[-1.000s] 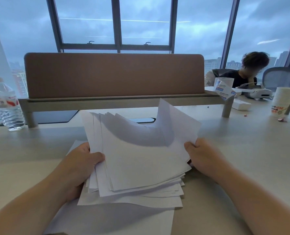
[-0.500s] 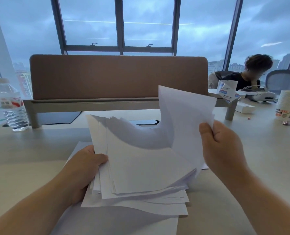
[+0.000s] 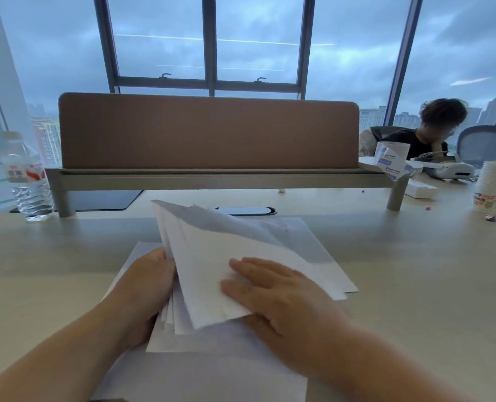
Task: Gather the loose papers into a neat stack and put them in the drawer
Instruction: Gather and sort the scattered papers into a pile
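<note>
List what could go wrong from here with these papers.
1. The bundle is fanned, its edges staggered near the left hand; squaring it now could crease corners or let sheets slip out.
2. The right hand lies flat on top, not gripping, so lifting may spill the pile.
3. Loose sheets lie on the desk under the bundle and could be left behind.

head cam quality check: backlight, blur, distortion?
Head view: backlit by overcast windows, dim bluish desk; soft shadow across the papers; fisheye bends the window frames at the edges; right hand slightly motion-blurred, bottle soft.
</note>
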A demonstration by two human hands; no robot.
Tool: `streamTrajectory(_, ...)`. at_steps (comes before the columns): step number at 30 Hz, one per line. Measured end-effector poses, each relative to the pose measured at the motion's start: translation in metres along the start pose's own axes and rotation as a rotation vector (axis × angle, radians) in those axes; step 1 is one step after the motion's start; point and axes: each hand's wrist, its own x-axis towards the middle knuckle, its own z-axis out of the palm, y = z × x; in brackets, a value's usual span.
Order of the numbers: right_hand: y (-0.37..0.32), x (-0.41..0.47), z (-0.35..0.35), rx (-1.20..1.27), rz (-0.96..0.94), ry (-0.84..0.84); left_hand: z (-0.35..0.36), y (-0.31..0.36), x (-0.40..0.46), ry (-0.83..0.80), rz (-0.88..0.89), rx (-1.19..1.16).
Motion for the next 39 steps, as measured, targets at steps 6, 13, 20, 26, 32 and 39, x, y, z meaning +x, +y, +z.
streamTrajectory(6, -0.01, 0.002, -0.001, 0.145, 0.114, -0.484, 0.001, 0.004, -0.01, 0.003, 0.021, -0.049)
streamTrajectory(13, 0.006, -0.003, -0.007, 0.565, 0.239, -0.278, -0.005, -0.003, 0.003, -0.065, -0.03, 0.117)
streamTrajectory(20, 0.083, -0.012, -0.029, 0.152, 1.006, -0.049, -0.008, -0.007, 0.013, -0.038, 0.032, 0.127)
streamTrajectory(26, 0.086, -0.015, -0.029, -0.105, 1.175, -0.347, -0.015, -0.005, 0.02, 0.011, 0.065, -0.013)
streamTrajectory(32, 0.075, -0.011, -0.038, -0.082, 1.095, -0.382, -0.015, -0.009, 0.023, 0.025, 0.056, -0.027)
streamTrajectory(39, 0.069, -0.012, -0.036, -0.144, 1.122, -0.411, -0.012, -0.008, 0.021, 0.011, 0.052, 0.007)
